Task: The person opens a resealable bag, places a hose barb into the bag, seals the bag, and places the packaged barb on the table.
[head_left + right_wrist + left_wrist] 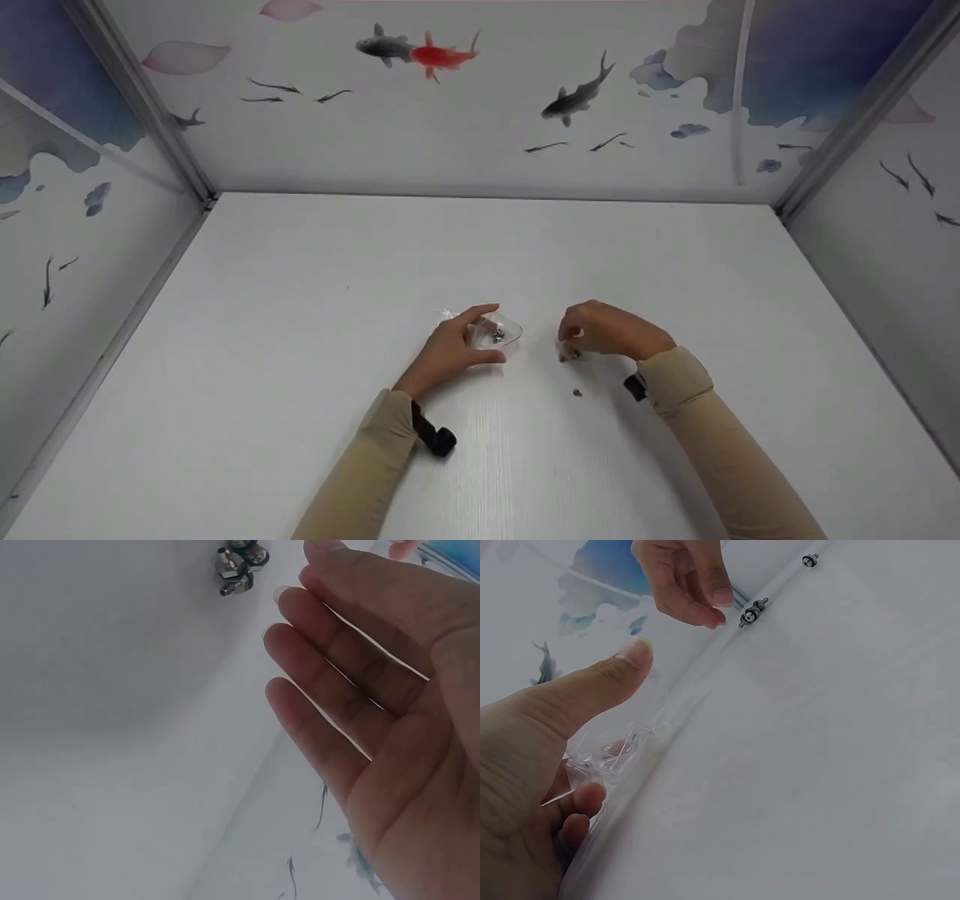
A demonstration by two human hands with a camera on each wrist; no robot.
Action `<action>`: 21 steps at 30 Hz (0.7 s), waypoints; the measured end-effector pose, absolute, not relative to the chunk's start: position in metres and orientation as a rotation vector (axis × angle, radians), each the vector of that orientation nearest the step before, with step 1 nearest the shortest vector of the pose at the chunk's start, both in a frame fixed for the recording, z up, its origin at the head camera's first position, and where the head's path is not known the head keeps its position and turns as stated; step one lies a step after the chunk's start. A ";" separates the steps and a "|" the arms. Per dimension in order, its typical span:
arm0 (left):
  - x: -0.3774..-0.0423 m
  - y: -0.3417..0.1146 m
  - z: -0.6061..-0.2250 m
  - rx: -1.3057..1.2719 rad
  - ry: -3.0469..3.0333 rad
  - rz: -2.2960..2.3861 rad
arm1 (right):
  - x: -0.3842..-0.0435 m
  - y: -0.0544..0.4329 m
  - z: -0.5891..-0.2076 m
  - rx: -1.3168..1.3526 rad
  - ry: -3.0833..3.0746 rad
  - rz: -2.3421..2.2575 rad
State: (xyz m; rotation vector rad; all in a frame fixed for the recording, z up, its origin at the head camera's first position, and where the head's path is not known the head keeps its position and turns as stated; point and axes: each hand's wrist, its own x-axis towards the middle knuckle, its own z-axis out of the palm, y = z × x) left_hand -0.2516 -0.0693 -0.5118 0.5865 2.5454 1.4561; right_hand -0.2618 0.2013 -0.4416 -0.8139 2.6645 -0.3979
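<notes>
In the head view, my left hand [450, 347] curves around a clear plastic bag [512, 328], thumb and forefinger spread along its sides. A few small shiny metal pieces [498, 336] show inside the plastic. The left wrist view shows the other fingers [581, 802] curled against crinkled film, the thumb standing off. My right hand [611, 330] is low over the table, beside a small cluster of metal parts with dark rings [752, 613]. Its fingers are loosely bent, and nothing shows between thumb and fingertips. A single metal piece [577, 392] lies nearer to me.
The white table [300, 247] is bounded by printed panels with fish, the back panel [480, 142] running behind both hands. Grey metal posts [825, 112] stand at the corners. A dark wrist camera [441, 442] sticks out from the left sleeve.
</notes>
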 end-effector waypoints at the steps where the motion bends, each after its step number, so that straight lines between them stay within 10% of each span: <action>1: -0.252 -0.069 -0.512 0.586 2.544 1.457 | -0.262 0.203 -0.442 -0.803 2.663 -0.401; 21: -0.252 -0.070 -0.513 0.608 2.570 1.448 | -0.261 0.208 -0.450 -0.748 2.653 -0.424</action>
